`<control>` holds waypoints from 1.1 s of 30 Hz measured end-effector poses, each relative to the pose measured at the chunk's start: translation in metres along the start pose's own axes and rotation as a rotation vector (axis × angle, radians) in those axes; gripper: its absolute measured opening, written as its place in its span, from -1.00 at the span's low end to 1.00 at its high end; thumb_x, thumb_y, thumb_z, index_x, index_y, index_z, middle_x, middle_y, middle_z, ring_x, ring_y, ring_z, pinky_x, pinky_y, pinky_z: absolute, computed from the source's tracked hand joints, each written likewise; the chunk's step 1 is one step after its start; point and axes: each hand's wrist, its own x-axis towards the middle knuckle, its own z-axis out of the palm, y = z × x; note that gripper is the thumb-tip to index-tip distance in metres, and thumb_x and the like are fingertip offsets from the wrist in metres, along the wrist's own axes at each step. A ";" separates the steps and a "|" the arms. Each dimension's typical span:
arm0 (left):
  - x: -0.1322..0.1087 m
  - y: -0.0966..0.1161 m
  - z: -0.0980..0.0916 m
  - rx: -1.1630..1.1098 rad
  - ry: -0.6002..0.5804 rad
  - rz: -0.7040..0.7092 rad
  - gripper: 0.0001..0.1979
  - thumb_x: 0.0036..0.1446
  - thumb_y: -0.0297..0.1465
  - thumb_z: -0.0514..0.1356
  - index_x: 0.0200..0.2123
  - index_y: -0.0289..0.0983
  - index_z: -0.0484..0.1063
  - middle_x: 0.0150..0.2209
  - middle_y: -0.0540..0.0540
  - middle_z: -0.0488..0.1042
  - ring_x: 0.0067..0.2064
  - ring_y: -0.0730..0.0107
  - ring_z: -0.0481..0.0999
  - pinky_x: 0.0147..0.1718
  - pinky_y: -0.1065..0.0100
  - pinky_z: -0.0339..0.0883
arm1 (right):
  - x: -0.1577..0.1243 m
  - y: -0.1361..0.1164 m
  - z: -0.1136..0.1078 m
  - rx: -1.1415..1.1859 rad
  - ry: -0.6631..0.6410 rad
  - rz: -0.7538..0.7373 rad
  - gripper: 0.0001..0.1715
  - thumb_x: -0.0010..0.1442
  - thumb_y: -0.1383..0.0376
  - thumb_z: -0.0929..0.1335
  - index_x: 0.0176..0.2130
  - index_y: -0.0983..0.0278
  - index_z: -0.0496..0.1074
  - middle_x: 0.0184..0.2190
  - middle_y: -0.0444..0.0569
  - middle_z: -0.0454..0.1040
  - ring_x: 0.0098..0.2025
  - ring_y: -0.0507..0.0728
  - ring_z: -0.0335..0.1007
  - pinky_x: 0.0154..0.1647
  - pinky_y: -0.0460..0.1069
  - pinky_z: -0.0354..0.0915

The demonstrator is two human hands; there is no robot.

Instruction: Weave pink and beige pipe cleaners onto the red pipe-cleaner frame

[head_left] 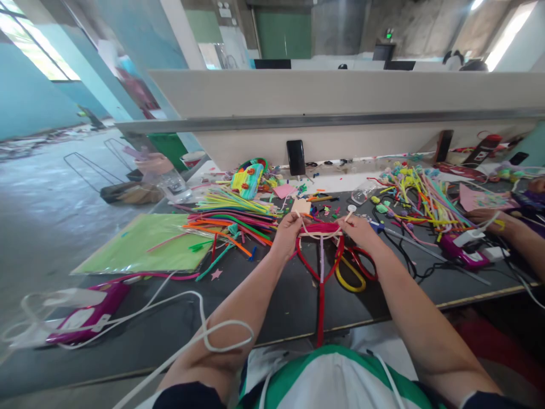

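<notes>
A pale cream pipe cleaner (315,236) sags in a shallow curve between my two hands. Its left end is pinched by the fingers of my left hand (286,234), and my right hand (356,228) pinches the other end. Directly behind and below it lies a red pipe-cleaner shape (321,307), with a wide bar across the top, two slanting sides and a long stem pointing towards me. A lilac strip (322,255) runs down its middle. Just right of the shape rest loops that look like scissor handles, one yellow (351,278) and one red.
Bundled pipe cleaners (234,210) and a green sheet pack (149,241) lie left. A black phone (296,158) leans on the partition. Purple power strips (91,312) with white cables flank my arms. Another person's hand (489,218) is at the right beside more pipe cleaners.
</notes>
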 end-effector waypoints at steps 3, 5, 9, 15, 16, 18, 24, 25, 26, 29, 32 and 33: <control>0.003 -0.002 -0.006 0.052 0.002 0.026 -0.78 0.00 -0.26 0.26 -0.33 -0.27 0.38 -0.37 -0.04 0.50 -0.34 0.50 0.46 -0.36 0.47 0.29 | 0.003 -0.006 -0.005 -0.077 -0.005 -0.055 -0.74 0.12 0.20 0.32 -0.44 0.28 0.54 -0.29 0.03 0.54 -0.17 0.17 0.40 -0.11 0.02 0.24; 0.005 -0.001 -0.012 0.085 0.016 0.051 -0.78 -0.01 -0.27 0.27 -0.32 -0.27 0.41 -0.36 -0.06 0.51 -0.32 0.50 0.47 -0.36 0.49 0.28 | 0.006 -0.011 -0.005 -0.061 -0.018 -0.021 -0.83 0.06 0.25 0.36 -0.38 0.27 0.55 -0.29 0.02 0.54 -0.21 0.16 0.42 -0.14 0.02 0.25; 0.008 0.002 -0.020 0.123 0.044 0.072 -0.78 -0.01 -0.28 0.26 -0.30 -0.28 0.42 -0.37 -0.06 0.52 -0.44 0.57 0.41 -0.46 0.52 0.23 | 0.012 -0.017 0.004 0.152 -0.100 0.024 -0.76 0.08 0.22 0.33 -0.30 0.29 0.53 -0.39 -0.04 0.54 -0.35 0.11 0.43 -0.29 -0.04 0.28; 0.006 0.005 -0.021 0.109 0.001 0.033 -0.75 -0.01 -0.26 0.27 -0.29 -0.28 0.39 -0.39 -0.05 0.51 -0.52 0.57 0.38 -0.51 0.50 0.24 | 0.019 -0.012 0.015 0.277 -0.023 0.025 -0.55 0.20 0.05 0.21 -0.30 0.31 0.51 -0.56 -0.12 0.42 -0.50 0.04 0.32 -0.42 -0.07 0.25; 0.005 0.005 -0.020 0.110 -0.006 0.032 -0.74 0.00 -0.26 0.26 -0.28 -0.28 0.39 -0.39 -0.05 0.51 -0.51 0.56 0.38 -0.51 0.50 0.24 | 0.020 -0.013 0.015 0.282 -0.001 0.023 -0.55 0.20 0.05 0.21 -0.28 0.31 0.50 -0.56 -0.12 0.40 -0.51 0.04 0.30 -0.43 -0.07 0.25; 0.004 0.007 -0.019 0.112 -0.016 0.036 -0.75 0.01 -0.26 0.26 -0.29 -0.28 0.39 -0.40 -0.05 0.51 -0.51 0.55 0.39 -0.49 0.48 0.26 | 0.022 -0.016 0.018 0.337 0.038 0.026 -0.59 0.18 0.08 0.24 -0.19 0.31 0.47 -0.54 -0.13 0.40 -0.53 0.02 0.30 -0.45 -0.07 0.25; -0.003 0.012 -0.005 0.271 -0.043 0.116 -0.83 0.08 -0.30 0.20 -0.29 -0.28 0.44 -0.42 -0.03 0.49 -0.48 0.51 0.37 -0.44 0.45 0.27 | 0.019 -0.029 0.034 0.466 0.097 -0.032 -0.43 0.27 0.11 0.14 0.21 0.23 0.08 -0.52 -0.15 0.42 -0.66 0.03 0.27 -0.57 -0.06 0.24; -0.005 0.012 -0.002 0.317 -0.054 0.137 -0.84 0.09 -0.32 0.19 -0.30 -0.27 0.46 -0.43 -0.02 0.48 -0.48 0.51 0.36 -0.44 0.45 0.26 | 0.016 -0.029 0.037 0.433 0.106 -0.046 -0.45 0.28 0.10 0.12 0.20 0.22 0.09 -0.54 -0.14 0.41 -0.66 0.03 0.26 -0.56 -0.05 0.25; -0.007 0.013 0.001 0.365 -0.064 0.159 -0.85 0.10 -0.33 0.18 -0.31 -0.27 0.47 -0.45 -0.01 0.47 -0.48 0.50 0.36 -0.43 0.45 0.26 | 0.014 -0.029 0.039 0.389 0.114 -0.062 -0.47 0.29 0.10 0.12 0.18 0.21 0.15 -0.56 -0.13 0.41 -0.65 0.04 0.27 -0.54 -0.04 0.26; -0.013 0.016 0.008 0.514 -0.088 0.217 -0.87 0.11 -0.35 0.17 -0.37 -0.25 0.51 -0.45 -0.02 0.46 -0.44 0.46 0.37 -0.39 0.43 0.26 | 0.007 -0.026 0.041 0.258 0.124 -0.114 -0.56 0.28 0.12 0.16 0.06 0.19 0.33 -0.50 -0.08 0.45 -0.51 0.08 0.37 -0.40 -0.02 0.31; -0.017 0.017 0.015 0.587 -0.116 0.251 -0.88 0.10 -0.38 0.18 -0.39 -0.23 0.53 -0.42 -0.03 0.49 -0.38 0.41 0.41 -0.31 0.41 0.27 | 0.003 -0.026 0.040 0.221 0.166 -0.145 -0.61 0.26 0.15 0.19 -0.01 0.20 0.41 -0.39 -0.04 0.49 -0.37 0.11 0.43 -0.28 0.00 0.32; -0.018 0.017 0.017 0.588 -0.126 0.252 -0.88 0.09 -0.39 0.19 -0.39 -0.22 0.54 -0.42 -0.03 0.50 -0.36 0.39 0.42 -0.29 0.40 0.27 | 0.003 -0.026 0.040 0.225 0.179 -0.149 -0.62 0.25 0.16 0.20 -0.03 0.20 0.44 -0.37 -0.03 0.50 -0.34 0.11 0.43 -0.26 0.00 0.32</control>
